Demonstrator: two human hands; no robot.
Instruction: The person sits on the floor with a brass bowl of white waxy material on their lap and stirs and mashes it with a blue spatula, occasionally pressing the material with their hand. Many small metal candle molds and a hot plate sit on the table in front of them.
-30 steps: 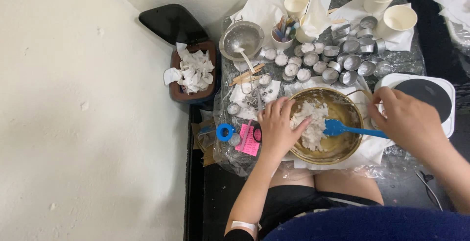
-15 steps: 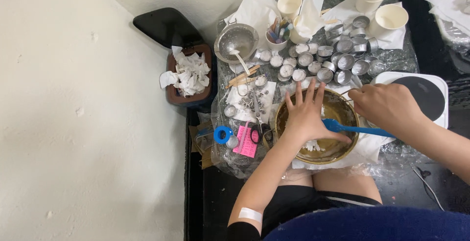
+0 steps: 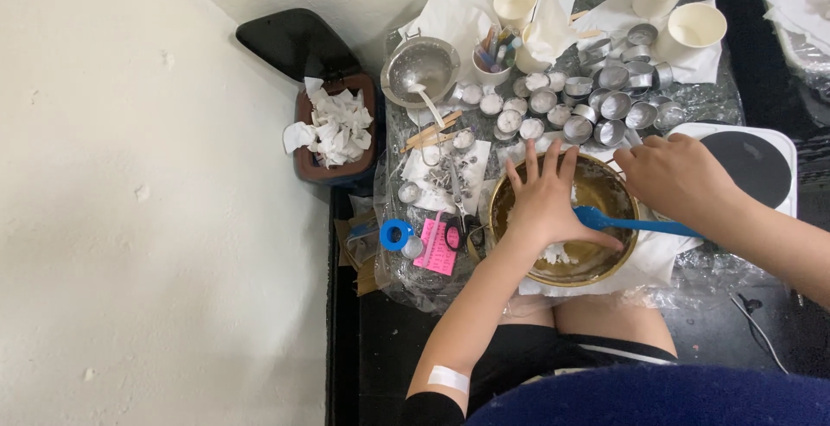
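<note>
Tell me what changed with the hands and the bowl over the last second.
The left hand moved from the bowl's near-left rim to lie spread-fingered across the bowl, covering the white flakes. The right hand slid to the far-right rim. The blue spatula stayed lying across the bowl, and the small metal cups stayed put.

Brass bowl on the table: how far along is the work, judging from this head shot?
Looks done: several small metal cups hold white fill. In hand: the left hand is spread over the brass bowl, where white flakes remain; a blue spatula lies across it, the right hand at the rim. Left: more metal cups appear empty.
</note>
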